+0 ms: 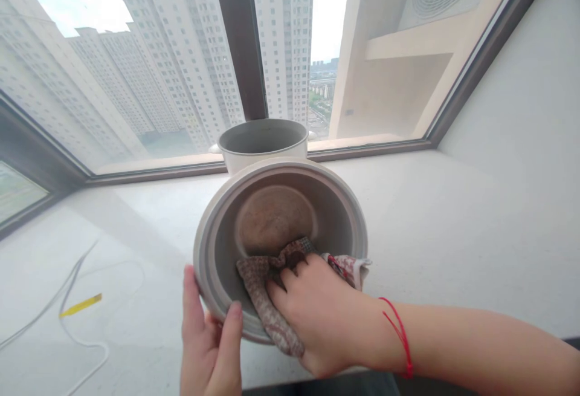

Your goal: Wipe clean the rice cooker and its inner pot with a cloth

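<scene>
A round grey metal bowl (333,214), wide-rimmed like a cooker's inner pot, is tilted so that its inside faces me. The rim at the lower left is gripped by my left hand (211,338), thumb over the edge and fingers outside. Inside the bowl, my right hand (321,311) presses a brown-and-white patterned cloth (267,299) against the lower wall. Some of the cloth hangs over the rim at the right and bottom. The bowl's floor looks brownish and stained. A red string bracelet circles my right wrist.
Behind the bowl stands a white pot (265,148) with a grey inside and side handles, close to the window frame (240,39). On the white sill (430,227), a pale cable (67,299) with a yellow tag (81,305) lies at the left. A white wall rises at the right.
</scene>
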`<state>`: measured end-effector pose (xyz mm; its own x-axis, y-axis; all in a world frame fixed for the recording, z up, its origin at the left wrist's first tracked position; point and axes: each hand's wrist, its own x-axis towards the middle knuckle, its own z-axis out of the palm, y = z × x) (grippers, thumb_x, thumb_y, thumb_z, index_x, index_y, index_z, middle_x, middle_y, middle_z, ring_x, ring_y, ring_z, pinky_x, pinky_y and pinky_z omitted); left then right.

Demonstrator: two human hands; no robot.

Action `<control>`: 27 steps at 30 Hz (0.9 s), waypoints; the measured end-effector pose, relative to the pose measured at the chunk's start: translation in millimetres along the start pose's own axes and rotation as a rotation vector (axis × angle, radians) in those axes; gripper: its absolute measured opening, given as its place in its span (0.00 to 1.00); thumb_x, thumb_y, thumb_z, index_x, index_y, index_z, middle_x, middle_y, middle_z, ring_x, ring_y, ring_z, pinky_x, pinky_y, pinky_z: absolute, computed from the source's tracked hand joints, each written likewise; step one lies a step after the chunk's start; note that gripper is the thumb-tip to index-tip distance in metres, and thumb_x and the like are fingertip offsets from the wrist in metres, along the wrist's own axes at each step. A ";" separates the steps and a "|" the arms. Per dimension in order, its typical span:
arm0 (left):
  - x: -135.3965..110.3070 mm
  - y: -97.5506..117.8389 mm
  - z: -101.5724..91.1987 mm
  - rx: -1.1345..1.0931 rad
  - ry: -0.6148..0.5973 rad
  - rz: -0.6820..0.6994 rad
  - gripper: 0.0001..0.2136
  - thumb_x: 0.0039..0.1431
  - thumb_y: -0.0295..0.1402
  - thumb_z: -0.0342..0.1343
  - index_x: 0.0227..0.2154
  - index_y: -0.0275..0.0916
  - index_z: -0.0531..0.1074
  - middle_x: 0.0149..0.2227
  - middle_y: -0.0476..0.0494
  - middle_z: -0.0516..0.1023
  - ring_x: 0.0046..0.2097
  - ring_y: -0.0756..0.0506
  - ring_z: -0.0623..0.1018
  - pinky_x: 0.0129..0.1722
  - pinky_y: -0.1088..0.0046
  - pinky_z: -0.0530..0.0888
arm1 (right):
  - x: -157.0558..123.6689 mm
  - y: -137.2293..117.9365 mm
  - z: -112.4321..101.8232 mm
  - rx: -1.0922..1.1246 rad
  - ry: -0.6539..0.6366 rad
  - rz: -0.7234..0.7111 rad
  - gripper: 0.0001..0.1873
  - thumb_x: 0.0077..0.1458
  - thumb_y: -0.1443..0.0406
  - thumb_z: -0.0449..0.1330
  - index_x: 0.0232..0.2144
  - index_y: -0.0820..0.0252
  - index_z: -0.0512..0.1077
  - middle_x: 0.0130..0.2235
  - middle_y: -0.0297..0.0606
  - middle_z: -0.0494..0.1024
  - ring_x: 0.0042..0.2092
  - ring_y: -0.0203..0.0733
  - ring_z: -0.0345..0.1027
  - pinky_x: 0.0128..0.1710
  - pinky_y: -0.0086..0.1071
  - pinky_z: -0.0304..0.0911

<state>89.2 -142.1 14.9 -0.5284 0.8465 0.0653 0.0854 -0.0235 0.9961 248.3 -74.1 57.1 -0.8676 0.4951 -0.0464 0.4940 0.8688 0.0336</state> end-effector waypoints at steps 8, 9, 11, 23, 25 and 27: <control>58.3 52.3 -9.4 0.076 -0.222 0.032 0.45 0.55 0.42 0.62 0.71 0.43 0.45 0.30 0.48 0.81 0.28 0.44 0.80 0.29 0.70 0.77 | -26.3 18.6 -15.3 -0.031 -0.149 0.038 0.30 0.44 0.54 0.63 0.47 0.65 0.72 0.38 0.50 0.77 0.37 0.54 0.71 0.37 0.46 0.62; 65.3 58.4 -8.8 0.083 -0.241 0.041 0.45 0.54 0.42 0.64 0.71 0.43 0.47 0.29 0.48 0.81 0.26 0.44 0.79 0.27 0.70 0.77 | -28.3 19.5 -16.5 -0.034 -0.162 0.030 0.31 0.42 0.53 0.64 0.47 0.65 0.72 0.38 0.50 0.77 0.36 0.54 0.71 0.37 0.46 0.61; 79.6 69.8 -5.5 0.076 -0.292 0.043 0.46 0.49 0.43 0.66 0.69 0.45 0.52 0.28 0.47 0.80 0.23 0.43 0.78 0.22 0.70 0.75 | -29.0 20.6 -18.0 -0.023 -0.168 0.003 0.32 0.39 0.53 0.65 0.46 0.64 0.72 0.37 0.49 0.77 0.35 0.52 0.70 0.36 0.45 0.61; 15.1 16.1 0.3 0.046 0.088 0.127 0.40 0.58 0.45 0.61 0.70 0.45 0.51 0.42 0.41 0.81 0.39 0.42 0.81 0.39 0.69 0.80 | -14.4 0.3 7.5 0.036 0.022 -0.012 0.33 0.41 0.53 0.64 0.47 0.68 0.70 0.41 0.51 0.76 0.38 0.53 0.68 0.39 0.47 0.62; -3.7 -2.0 4.1 0.072 0.098 0.075 0.43 0.58 0.45 0.62 0.71 0.43 0.48 0.53 0.35 0.77 0.49 0.37 0.80 0.47 0.63 0.79 | -11.3 -4.2 11.4 0.031 0.036 -0.005 0.32 0.42 0.54 0.63 0.47 0.69 0.70 0.42 0.53 0.76 0.38 0.53 0.68 0.39 0.48 0.62; -9.3 -11.5 7.0 0.098 0.067 0.067 0.44 0.58 0.45 0.61 0.71 0.41 0.45 0.59 0.33 0.73 0.58 0.34 0.75 0.55 0.60 0.75 | -7.4 -6.2 13.2 0.041 0.044 0.013 0.33 0.42 0.54 0.62 0.48 0.70 0.69 0.43 0.54 0.76 0.38 0.53 0.68 0.38 0.48 0.62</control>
<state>99.0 -146.0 2.4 -0.5734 0.8075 0.1388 0.2030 -0.0241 0.9789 252.4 -83.1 44.1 -0.8621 0.5067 -0.0020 0.5067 0.8621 -0.0070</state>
